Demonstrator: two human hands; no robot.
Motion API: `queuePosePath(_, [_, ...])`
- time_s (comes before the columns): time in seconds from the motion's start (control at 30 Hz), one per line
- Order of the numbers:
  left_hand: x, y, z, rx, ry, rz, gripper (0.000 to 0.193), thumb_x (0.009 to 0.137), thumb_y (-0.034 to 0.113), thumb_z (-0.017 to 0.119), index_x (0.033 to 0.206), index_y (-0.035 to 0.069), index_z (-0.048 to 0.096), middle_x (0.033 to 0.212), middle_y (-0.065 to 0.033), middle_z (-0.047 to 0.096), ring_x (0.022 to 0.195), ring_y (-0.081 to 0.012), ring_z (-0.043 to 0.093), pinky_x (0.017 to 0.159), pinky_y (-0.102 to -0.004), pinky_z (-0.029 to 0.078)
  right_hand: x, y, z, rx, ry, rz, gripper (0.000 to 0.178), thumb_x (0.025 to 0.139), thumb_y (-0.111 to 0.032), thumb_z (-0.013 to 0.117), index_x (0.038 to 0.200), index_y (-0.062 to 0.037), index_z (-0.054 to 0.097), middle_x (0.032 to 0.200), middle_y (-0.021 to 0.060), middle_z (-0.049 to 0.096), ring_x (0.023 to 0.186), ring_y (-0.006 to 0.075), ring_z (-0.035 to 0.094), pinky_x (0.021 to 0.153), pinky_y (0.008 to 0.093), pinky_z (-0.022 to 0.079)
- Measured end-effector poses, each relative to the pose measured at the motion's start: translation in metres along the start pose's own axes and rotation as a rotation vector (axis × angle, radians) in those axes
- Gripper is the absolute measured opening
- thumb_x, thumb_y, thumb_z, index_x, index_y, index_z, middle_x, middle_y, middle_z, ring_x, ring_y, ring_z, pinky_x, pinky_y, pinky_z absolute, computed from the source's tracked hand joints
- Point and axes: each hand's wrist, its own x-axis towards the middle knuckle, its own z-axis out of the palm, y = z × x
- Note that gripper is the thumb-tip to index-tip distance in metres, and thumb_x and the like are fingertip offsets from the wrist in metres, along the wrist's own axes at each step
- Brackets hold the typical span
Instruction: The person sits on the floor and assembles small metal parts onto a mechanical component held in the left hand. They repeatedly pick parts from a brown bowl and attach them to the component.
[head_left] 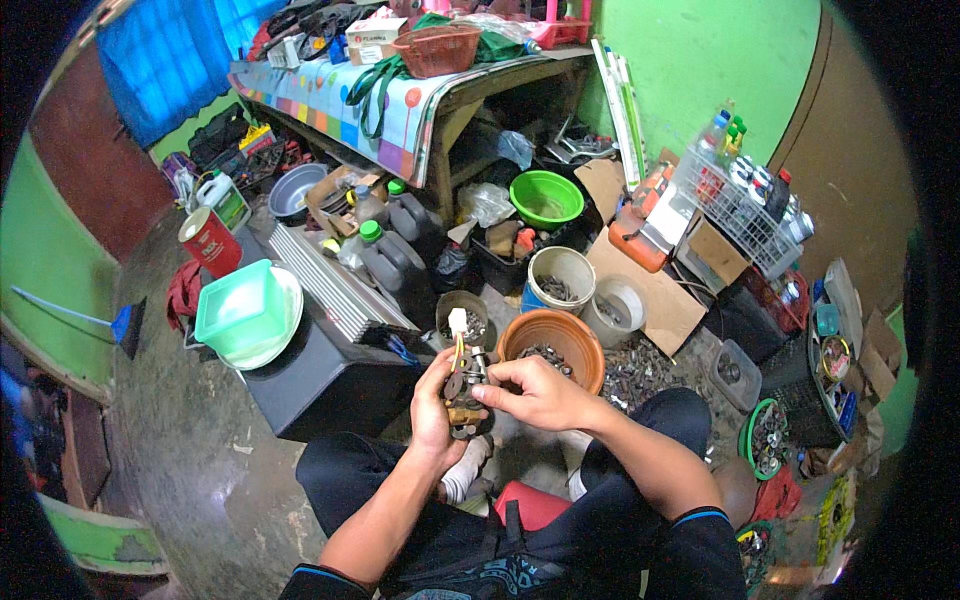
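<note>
Well, reading my feed from the left, a pale green plastic container [238, 308] sits on a black box [335, 390]. Next, my left hand [432, 412] is curled around a metal part [463, 385] (a pale connector [458, 320] on wires pokes up from it), held up in front of the body, between the bent knees. My right hand [535, 392] is nearly closed, thumb and bent fingers pinching the part's right side. Just beyond is an orange-brown bowl [592, 350]; well to the right, a green basket [768, 440] holds small pieces.
</note>
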Motion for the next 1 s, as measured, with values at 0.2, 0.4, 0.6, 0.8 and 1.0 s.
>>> queuePosePath(0.2, [0.000, 0.004, -0.002, -0.009, 0.018, -0.084, 0.028, 0.095, 0.027, 0.044, 0.113, 0.010, 0.056, 0.089, -0.0034, 0.062, 0.070, -0.0139, 0.061, 0.052, -0.0284, 0.053, 0.001, -0.021, -0.023, 0.313, -0.209, 0.237, 0.030, 0.098, -0.026, 0.054, 0.078, -0.0051, 0.061, 0.063, -0.0089, 0.043, 0.056, 0.0023, 0.036, 0.048, 0.0230, 0.029])
queuePosePath(0.4, [0.006, 0.018, -0.019, -0.104, 0.015, -0.083, 0.031, 0.095, 0.029, 0.041, 0.108, 0.009, 0.059, 0.095, -0.0065, 0.065, 0.080, -0.0181, 0.063, 0.064, -0.0343, 0.054, -0.006, -0.024, -0.067, 0.286, 0.047, 0.338, 0.034, 0.097, -0.027, 0.050, 0.076, -0.0044, 0.064, 0.060, -0.0026, 0.055, 0.052, 0.0055, 0.050, 0.047, 0.0209, 0.039])
queuePosePath(0.6, [0.002, 0.015, -0.005, -0.155, -0.012, -0.169, 0.031, 0.096, 0.030, 0.041, 0.110, 0.008, 0.057, 0.096, -0.0096, 0.064, 0.078, -0.0192, 0.061, 0.059, -0.0326, 0.051, -0.008, 0.007, -0.094, -0.635, 0.344, 0.321, 0.035, 0.090, -0.030, 0.055, 0.079, 0.0012, 0.066, 0.070, 0.0190, 0.064, 0.064, 0.0295, 0.064, 0.062, 0.0419, 0.050])
queuePosePath(0.8, [0.000, 0.016, -0.004, -0.094, -0.069, -0.154, 0.033, 0.095, 0.036, 0.043, 0.110, 0.010, 0.059, 0.096, -0.0092, 0.065, 0.081, -0.0200, 0.063, 0.062, -0.0334, 0.053, -0.010, 0.021, -0.090, -0.949, 0.065, 0.606, 0.034, 0.080, -0.030, 0.057, 0.081, 0.0026, 0.068, 0.083, 0.0264, 0.066, 0.081, 0.0411, 0.066, 0.077, 0.0496, 0.052])
queuePosePath(1.0, [-0.002, 0.017, -0.004, -0.027, -0.043, -0.171, 0.033, 0.093, 0.038, 0.049, 0.108, 0.011, 0.060, 0.094, -0.0094, 0.066, 0.080, -0.0207, 0.065, 0.064, -0.0340, 0.054, -0.007, 0.021, -0.095, -0.931, 0.188, 0.584, 0.035, 0.080, -0.032, 0.060, 0.082, 0.0018, 0.068, 0.080, 0.0255, 0.066, 0.079, 0.0404, 0.066, 0.074, 0.0503, 0.053])
